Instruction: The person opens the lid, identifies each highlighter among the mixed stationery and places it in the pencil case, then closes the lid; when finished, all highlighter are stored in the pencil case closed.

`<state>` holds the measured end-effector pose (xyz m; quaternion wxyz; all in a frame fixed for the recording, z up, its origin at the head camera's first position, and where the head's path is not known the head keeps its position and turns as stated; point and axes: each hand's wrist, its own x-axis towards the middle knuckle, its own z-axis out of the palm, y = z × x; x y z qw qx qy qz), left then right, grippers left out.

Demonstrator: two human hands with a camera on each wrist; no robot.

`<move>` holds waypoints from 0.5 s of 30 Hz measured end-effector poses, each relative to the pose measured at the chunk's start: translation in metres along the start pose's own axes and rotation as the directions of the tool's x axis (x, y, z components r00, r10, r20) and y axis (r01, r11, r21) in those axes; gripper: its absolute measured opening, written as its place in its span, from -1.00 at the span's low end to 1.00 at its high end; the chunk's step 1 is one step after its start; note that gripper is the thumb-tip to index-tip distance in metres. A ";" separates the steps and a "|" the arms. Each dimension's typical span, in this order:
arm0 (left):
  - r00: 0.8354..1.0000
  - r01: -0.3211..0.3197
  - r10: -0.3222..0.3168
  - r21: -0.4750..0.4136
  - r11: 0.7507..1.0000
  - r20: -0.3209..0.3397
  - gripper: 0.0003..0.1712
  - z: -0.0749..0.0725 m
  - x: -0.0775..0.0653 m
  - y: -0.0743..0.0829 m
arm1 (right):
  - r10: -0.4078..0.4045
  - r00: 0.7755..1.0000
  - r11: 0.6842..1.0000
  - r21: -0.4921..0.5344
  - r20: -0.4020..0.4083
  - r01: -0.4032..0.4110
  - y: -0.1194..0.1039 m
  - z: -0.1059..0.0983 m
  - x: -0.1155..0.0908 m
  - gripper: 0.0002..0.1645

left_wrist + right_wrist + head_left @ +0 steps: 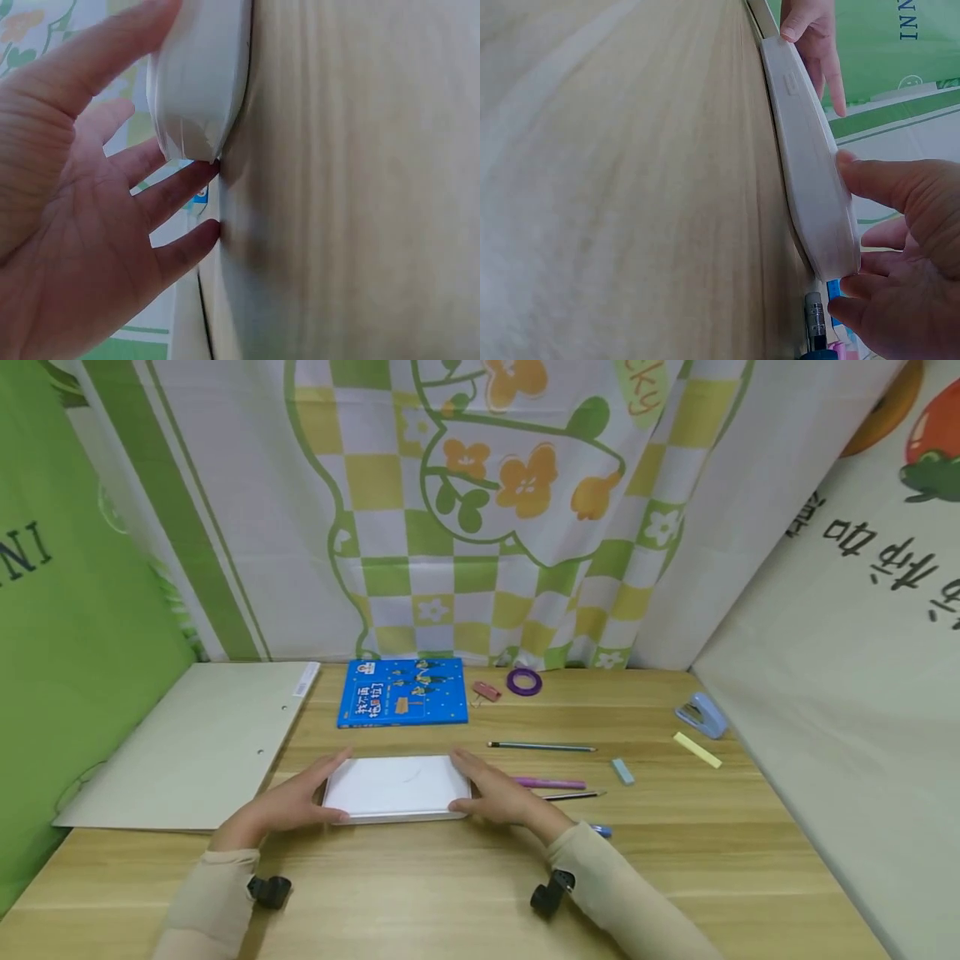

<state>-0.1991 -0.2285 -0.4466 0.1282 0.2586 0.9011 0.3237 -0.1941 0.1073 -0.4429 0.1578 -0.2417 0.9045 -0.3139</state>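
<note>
A flat white box (397,787) lies on the table in front of the person, its lid facing up. The left hand (296,797) grips its left end, thumb along the near edge and fingers toward the far corner. At the opposite end the right hand (495,789) holds it in the same way. In the left wrist view, the fingers (176,195) are spread beside the end of the box, some touching the table. The right wrist view shows the right thumb (870,180) on the side of the box, which bears a small raised tab.
Behind the box lie a blue book (405,693), a pink binder clip (486,692) and a purple ring (524,682). To the right are a pencil (542,747), pens, an eraser (622,772), a yellow strip (697,750) and a light-blue stapler (702,716). A beige board (187,743) lies left.
</note>
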 end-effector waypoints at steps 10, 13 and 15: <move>0.999 -0.026 0.026 0.019 0.999 0.029 0.11 -0.003 0.003 0.001 | -0.007 1.000 1.000 -0.006 0.018 0.007 0.002 -0.001 0.001 -0.05; 0.999 -0.032 0.031 0.022 0.999 0.039 0.12 -0.003 0.005 0.001 | -0.009 1.000 1.000 -0.007 0.021 0.009 0.003 -0.002 0.000 -0.05; 0.999 -0.021 0.020 0.027 0.999 0.049 0.14 -0.004 0.006 0.002 | -0.025 1.000 1.000 0.002 0.009 0.025 0.005 -0.007 -0.003 -0.06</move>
